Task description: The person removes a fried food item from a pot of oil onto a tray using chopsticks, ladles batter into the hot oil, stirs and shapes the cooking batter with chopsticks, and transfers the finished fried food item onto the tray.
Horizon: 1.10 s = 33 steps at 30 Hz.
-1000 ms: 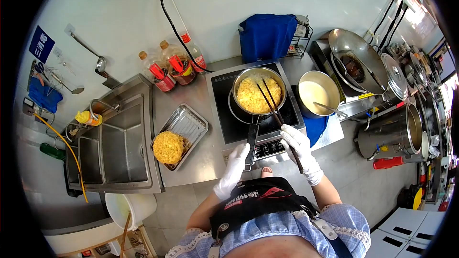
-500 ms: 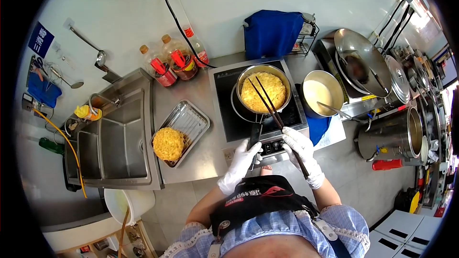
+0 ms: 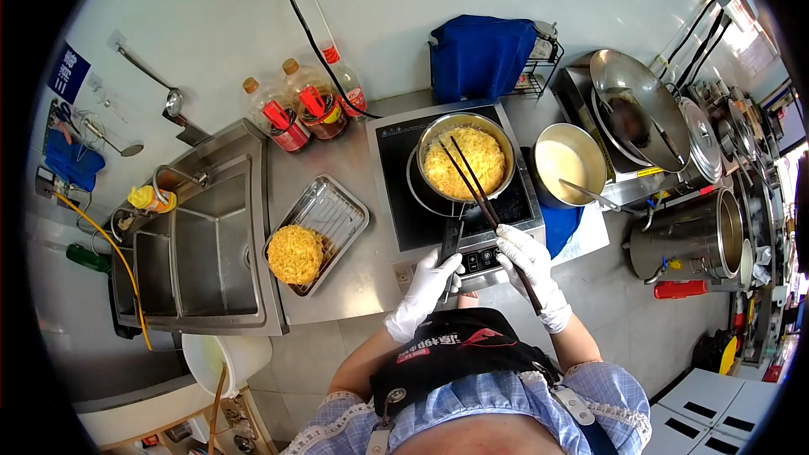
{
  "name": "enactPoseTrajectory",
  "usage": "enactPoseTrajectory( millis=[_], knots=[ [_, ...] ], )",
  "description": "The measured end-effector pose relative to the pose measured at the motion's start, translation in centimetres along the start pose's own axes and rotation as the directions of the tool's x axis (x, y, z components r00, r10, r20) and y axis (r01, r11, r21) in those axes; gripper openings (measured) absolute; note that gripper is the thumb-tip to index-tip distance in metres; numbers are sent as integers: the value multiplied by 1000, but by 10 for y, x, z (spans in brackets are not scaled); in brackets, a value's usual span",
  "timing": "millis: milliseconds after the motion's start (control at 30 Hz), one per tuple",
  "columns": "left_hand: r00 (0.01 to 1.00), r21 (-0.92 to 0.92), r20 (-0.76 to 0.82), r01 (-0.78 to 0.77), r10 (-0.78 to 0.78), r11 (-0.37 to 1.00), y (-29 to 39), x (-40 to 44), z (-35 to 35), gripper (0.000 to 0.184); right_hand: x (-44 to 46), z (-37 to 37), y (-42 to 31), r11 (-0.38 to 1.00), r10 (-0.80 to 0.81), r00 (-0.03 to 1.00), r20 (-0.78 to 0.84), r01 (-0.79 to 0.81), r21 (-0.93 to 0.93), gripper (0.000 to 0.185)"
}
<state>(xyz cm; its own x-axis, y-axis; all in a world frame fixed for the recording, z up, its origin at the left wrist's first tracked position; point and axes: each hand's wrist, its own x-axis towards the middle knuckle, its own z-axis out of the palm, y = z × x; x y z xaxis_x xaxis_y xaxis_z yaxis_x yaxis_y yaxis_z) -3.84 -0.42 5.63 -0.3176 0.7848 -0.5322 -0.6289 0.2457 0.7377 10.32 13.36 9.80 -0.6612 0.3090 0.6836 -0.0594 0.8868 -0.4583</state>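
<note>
A round golden cake of fried noodles [image 3: 462,167] lies in a small steel saucepan [image 3: 508,148] on the black induction cooktop [image 3: 398,194]. My left hand [image 3: 431,285], in a white glove, is closed round the pan's dark handle [image 3: 452,240]. Gloved in white too, my right hand [image 3: 531,265] grips a pair of long dark chopsticks [image 3: 482,200], whose tips touch the noodle cake. To the left, a second golden noodle cake [image 3: 295,254] rests on the rack of a metal tray [image 3: 358,223].
A steel pot of pale liquid [image 3: 560,156] with a ladle [image 3: 592,194] stands right of the cooktop. Sauce bottles [image 3: 324,122] line the wall. A double sink [image 3: 215,240] is at left, a wok [image 3: 619,93] at right. A white bucket [image 3: 253,361] sits below the counter.
Almost nothing differs. Both hands keep their holds on the handle and the chopsticks, and the view has shifted very slightly.
</note>
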Motion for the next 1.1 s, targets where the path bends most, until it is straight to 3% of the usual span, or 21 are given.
enactPoseTrajectory(
  millis=[100, 167, 400, 600, 1100],
  knots=[
    [1000, 5, -7, 4, -4, 1000, 0, 0, 1, 12, 0, 1, 1, 1000, 1, 1000, -5, -1, 1, 23],
    [1000, 4, -16, 1, -1, 1000, 0, 1, 1, 16, 0, 0, 1, 1000, 1, 1000, 8, -1, 1, 35],
    [1000, -5, -8, 17, -17, 1000, 0, 2, 1, 15, 5, -8, -6, 1000, -2, 1000, 15, 3, -20, 32],
    [1000, 1, 2, 4, -4, 1000, 0, 2, 1, 15, 4, -15, -3, 998, 23, 995, -99, -28, -48, 27],
    [1000, 25, -13, 2, -1, 1000, 0, 2, 2, 16, -3, -9, 7, 995, 77, 996, -51, -81, -65, 27]
  ],
)
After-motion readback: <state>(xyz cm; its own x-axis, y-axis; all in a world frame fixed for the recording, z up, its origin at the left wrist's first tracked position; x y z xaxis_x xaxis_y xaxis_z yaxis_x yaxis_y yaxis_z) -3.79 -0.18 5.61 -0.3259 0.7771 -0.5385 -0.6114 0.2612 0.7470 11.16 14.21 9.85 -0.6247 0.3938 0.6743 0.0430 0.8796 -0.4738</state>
